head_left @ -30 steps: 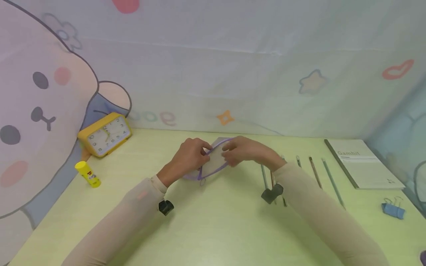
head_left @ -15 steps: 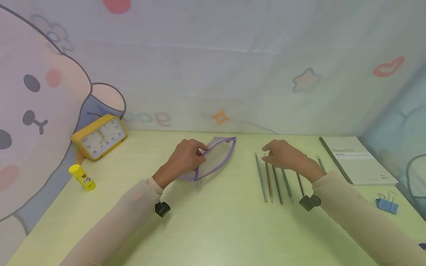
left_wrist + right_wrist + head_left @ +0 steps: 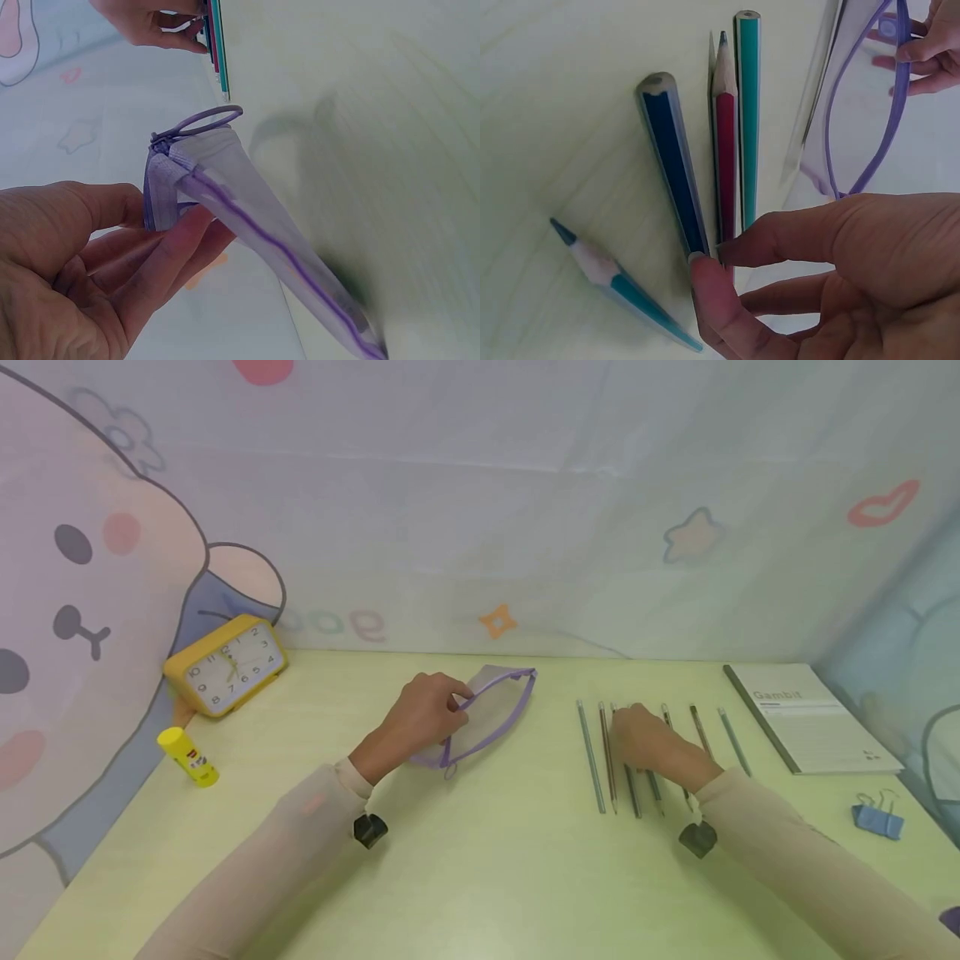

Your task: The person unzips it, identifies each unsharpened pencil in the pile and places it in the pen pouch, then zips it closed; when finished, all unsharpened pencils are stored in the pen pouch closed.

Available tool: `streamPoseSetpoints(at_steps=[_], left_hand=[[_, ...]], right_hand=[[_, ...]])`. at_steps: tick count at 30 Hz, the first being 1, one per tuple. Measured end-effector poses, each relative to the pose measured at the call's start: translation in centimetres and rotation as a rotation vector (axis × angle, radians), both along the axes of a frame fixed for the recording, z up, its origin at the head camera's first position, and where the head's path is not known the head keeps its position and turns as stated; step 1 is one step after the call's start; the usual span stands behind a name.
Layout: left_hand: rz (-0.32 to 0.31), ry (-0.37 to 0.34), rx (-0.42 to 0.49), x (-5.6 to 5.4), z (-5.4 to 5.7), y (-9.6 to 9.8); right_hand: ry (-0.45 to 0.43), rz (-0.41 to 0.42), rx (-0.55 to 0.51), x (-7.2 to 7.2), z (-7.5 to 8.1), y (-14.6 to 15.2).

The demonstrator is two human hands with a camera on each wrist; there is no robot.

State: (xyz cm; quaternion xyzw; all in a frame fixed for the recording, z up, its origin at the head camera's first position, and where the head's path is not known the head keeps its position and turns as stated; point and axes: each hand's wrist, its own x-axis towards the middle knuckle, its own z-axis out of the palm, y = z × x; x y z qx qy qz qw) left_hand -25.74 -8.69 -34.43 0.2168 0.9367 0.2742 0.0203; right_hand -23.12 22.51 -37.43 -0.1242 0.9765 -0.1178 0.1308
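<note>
My left hand (image 3: pixel 420 714) pinches the rim of a pale mesh pencil case (image 3: pixel 489 708) with purple trim, which stands open at the top. In the left wrist view, thumb and fingers grip the pencil case (image 3: pixel 255 202) near its zip end. To the right, my right hand (image 3: pixel 651 742) is down among a row of pencils. Its thumb and index finger pinch a dark blue pencil (image 3: pixel 669 146), seen in the right wrist view. Beside that lie a red pencil (image 3: pixel 725 150) and a teal pencil (image 3: pixel 748 112); a sharpened teal pencil (image 3: pixel 634 301) lies on the other side.
A notebook (image 3: pixel 817 718) and a blue binder clip (image 3: pixel 877 820) lie at the right. On the left stand a yellow alarm clock (image 3: pixel 228 667) and a yellow glue stick (image 3: pixel 187 757). A printed cloth (image 3: pixel 450 510) hangs behind the table (image 3: pixel 480 877).
My right hand has left the pencil case, moved right and come down onto the dark blue pencil. My left hand has kept its hold on the case.
</note>
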Motion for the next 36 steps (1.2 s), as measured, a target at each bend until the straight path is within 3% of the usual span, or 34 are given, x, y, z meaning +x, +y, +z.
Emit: streamPoseSetpoints(at_steps=[7, 17, 25, 29, 32, 36], left_hand=[[0.007, -0.014, -0.001, -0.1, -0.1, 0.1], [-0.005, 0.028, 0.006, -0.2, -0.2, -0.2], [0.001, -0.008, 0.006, -0.2, -0.5, -0.3], [-0.010, 0.009, 0.016, -0.2, -0.4, -0.4], [-0.017, 0.019, 0.018, -0.3, -0.2, -0.5], [-0.015, 0.013, 0.018, -0.4, 0.0, -0.5]], right_hand=[[-0.075, -0.032, 0.007, 0.2, 0.0, -0.6], [-0.054, -0.012, 0.058, -0.3, 0.2, -1.1], [-0.066, -0.009, 0.052, -0.9, 0.4, -0.4], [-0.089, -0.003, -0.074, -0.8, 2.0, 0.1], [-0.153, -0.024, -0.270, -0.6, 3.8, 0.2], [-0.285, 0.008, -0.522, -0.7, 5.3, -0.8]])
